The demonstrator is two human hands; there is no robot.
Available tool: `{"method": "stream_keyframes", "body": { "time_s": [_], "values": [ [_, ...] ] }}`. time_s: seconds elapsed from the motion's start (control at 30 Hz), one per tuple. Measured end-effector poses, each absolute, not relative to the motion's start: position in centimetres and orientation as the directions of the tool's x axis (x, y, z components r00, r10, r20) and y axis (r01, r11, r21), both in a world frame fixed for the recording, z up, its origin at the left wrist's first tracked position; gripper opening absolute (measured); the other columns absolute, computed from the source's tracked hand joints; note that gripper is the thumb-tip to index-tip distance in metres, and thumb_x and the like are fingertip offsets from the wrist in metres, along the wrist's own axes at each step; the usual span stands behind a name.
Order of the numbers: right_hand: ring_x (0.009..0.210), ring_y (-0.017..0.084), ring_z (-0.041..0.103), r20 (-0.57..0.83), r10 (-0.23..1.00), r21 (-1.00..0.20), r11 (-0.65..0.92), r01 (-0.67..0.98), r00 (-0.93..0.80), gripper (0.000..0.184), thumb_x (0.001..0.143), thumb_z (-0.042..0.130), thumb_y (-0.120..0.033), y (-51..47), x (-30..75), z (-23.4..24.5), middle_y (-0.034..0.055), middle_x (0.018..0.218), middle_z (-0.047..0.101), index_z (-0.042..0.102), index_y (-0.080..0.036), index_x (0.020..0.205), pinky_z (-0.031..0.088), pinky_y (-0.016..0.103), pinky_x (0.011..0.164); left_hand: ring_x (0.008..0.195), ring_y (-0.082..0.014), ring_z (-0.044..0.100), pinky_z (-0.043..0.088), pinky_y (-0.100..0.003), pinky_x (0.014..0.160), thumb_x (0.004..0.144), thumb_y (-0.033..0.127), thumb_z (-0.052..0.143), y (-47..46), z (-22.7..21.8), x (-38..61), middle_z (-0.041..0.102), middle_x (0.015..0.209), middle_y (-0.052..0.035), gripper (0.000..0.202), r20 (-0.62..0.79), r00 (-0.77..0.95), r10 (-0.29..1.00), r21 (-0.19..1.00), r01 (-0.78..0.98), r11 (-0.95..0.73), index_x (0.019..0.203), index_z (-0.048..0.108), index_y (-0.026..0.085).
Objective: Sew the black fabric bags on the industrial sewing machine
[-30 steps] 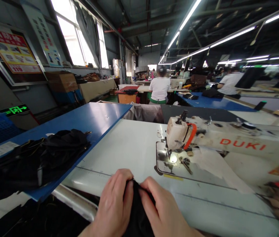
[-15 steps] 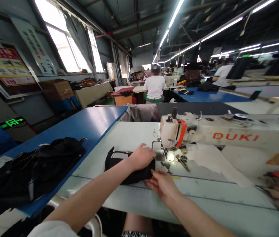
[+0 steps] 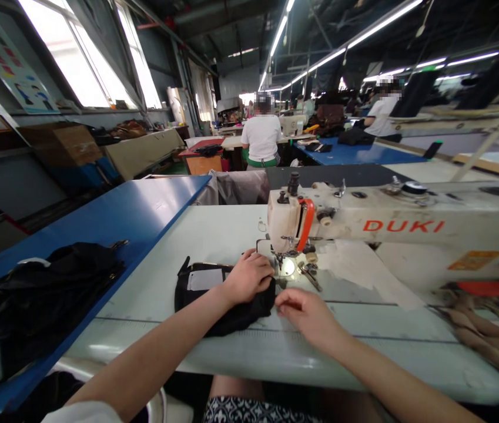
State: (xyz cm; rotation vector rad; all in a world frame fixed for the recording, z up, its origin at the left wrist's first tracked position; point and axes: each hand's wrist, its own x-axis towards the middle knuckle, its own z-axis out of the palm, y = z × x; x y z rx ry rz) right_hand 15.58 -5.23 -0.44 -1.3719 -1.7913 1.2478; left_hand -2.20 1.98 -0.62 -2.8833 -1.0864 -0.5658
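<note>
A black zippered pouch (image 3: 227, 320) with a pale grey patch (image 3: 206, 279) lies on the sewing machine table, left of the needle. Across its right part rests my left hand (image 3: 250, 276), fingers curled and gripping the fabric close to the presser foot. My right hand (image 3: 304, 309) is just right of the pouch's edge, its thumb and fingertips pinched together; whatever is between them is too small to make out. The sewing machine (image 3: 291, 226), marked DUKI, has a small lamp shining at its needle. A small metal tool (image 3: 310, 274) lies right of the needle.
Black fabric pieces (image 3: 55, 299) are heaped on the blue table (image 3: 143, 202) at left. White sheets (image 3: 364, 270) lie under the machine arm. Clutter with an orange-red piece (image 3: 494, 288) sits at right. A person in a white shirt (image 3: 261, 138) sits ahead.
My right hand has come away from the pouch's edge, slightly rightward, and its fingers have closed into a pinch. My left hand stays on the pouch. The camera view has shifted.
</note>
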Motion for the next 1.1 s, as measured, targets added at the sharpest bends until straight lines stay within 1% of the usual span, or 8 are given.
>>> {"method": "stream_keyframes", "body": {
  "time_s": [0.13,0.23,0.33,0.53,0.63,0.73,0.9,1.1],
  "values": [
    [0.085,0.022,0.056,0.29,0.841,-0.469,0.54,0.699,-0.456,0.016,0.077,0.054,-0.004,-4.1,16.0,-0.5,0.0063,0.09,0.061,0.058,-0.017,0.086,0.046,0.036,0.078,0.092,-0.0178,0.052,0.028,-0.036,0.101,0.084,0.024,0.053,2.1,-0.7,-2.1,0.061,0.089,-0.0021,0.01,0.328,0.694,0.64,0.134,0.637,-0.759,0.086,0.063,0.021],
    [0.089,0.023,0.054,0.366,0.709,-0.172,0.688,0.705,-0.603,0.014,0.081,0.057,-0.008,-3.2,16.1,-0.8,0.0078,0.093,0.062,0.06,-0.016,0.092,0.045,0.039,0.082,0.091,-0.0181,0.052,0.03,-0.037,0.099,0.084,0.025,0.053,2.3,-0.7,-2.0,0.061,0.087,-0.0024,0.011,0.318,0.697,0.642,0.143,0.634,-0.76,0.086,0.063,0.021],
    [0.094,0.023,0.054,0.392,0.588,-0.021,0.775,0.631,-0.708,0.011,0.085,0.056,-0.012,-2.5,16.5,-1.2,0.0072,0.092,0.064,0.063,-0.016,0.092,0.045,0.039,0.084,0.092,-0.0177,0.052,0.03,-0.036,0.099,0.084,0.025,0.053,2.7,-0.4,-1.9,0.062,0.088,-0.0023,0.011,0.301,0.714,0.632,0.146,0.62,-0.771,0.086,0.063,0.021],
    [0.095,0.022,0.055,0.39,0.581,-0.051,0.788,0.613,-0.714,0.015,0.087,0.053,-0.01,-1.8,17.2,-2.0,0.0079,0.095,0.068,0.066,-0.017,0.088,0.046,0.038,0.085,0.097,-0.0192,0.051,0.024,-0.041,0.105,0.083,0.026,0.053,3.4,0.0,-1.1,0.063,0.091,-0.0013,0.01,0.255,0.72,0.646,0.111,0.642,-0.759,0.084,0.063,0.023],
    [0.097,0.023,0.056,0.385,0.6,-0.078,0.778,0.623,-0.701,0.016,0.086,0.053,-0.009,-1.7,17.5,-2.1,0.0087,0.096,0.069,0.067,-0.016,0.09,0.046,0.039,0.086,0.1,-0.0223,0.049,0.016,-0.05,0.107,0.08,0.027,0.058,3.2,-0.1,-0.2,0.061,0.093,-0.0018,0.008,0.312,0.573,0.758,0.112,0.77,-0.628,0.086,0.062,0.023],
    [0.099,0.024,0.056,0.371,0.603,-0.076,0.778,0.624,-0.706,0.015,0.085,0.055,-0.009,-1.7,17.7,-2.0,0.0098,0.099,0.069,0.067,-0.015,0.092,0.045,0.04,0.088,0.099,-0.0265,0.047,0.027,-0.05,0.098,0.074,0.03,0.064,2.6,-0.1,0.5,0.058,0.098,-0.0062,0.018,0.366,0.386,0.847,0.11,0.886,-0.451,0.089,0.06,0.021],
    [0.098,0.025,0.056,0.362,0.61,-0.096,0.777,0.622,-0.705,0.015,0.084,0.057,-0.009,-1.7,18.1,-1.9,0.0096,0.098,0.069,0.067,-0.014,0.093,0.045,0.041,0.088,0.087,-0.0247,0.049,0.037,-0.043,0.078,0.079,0.028,0.06,2.1,-0.3,1.1,0.059,0.086,-0.0052,0.008,0.324,0.391,0.861,0.081,0.896,-0.437,0.076,0.061,0.021],
    [0.095,0.024,0.057,0.386,0.615,-0.127,0.774,0.62,-0.688,0.016,0.085,0.054,-0.009,-1.5,18.2,-2.1,0.0078,0.096,0.069,0.067,-0.017,0.091,0.045,0.04,0.086,0.093,-0.0216,0.05,0.029,-0.048,0.097,0.085,0.025,0.055,2.1,-1.5,1.1,0.061,0.089,-0.0024,0.01,0.357,0.381,0.853,0.173,0.87,-0.462,0.078,0.062,0.022]
  ]
}}
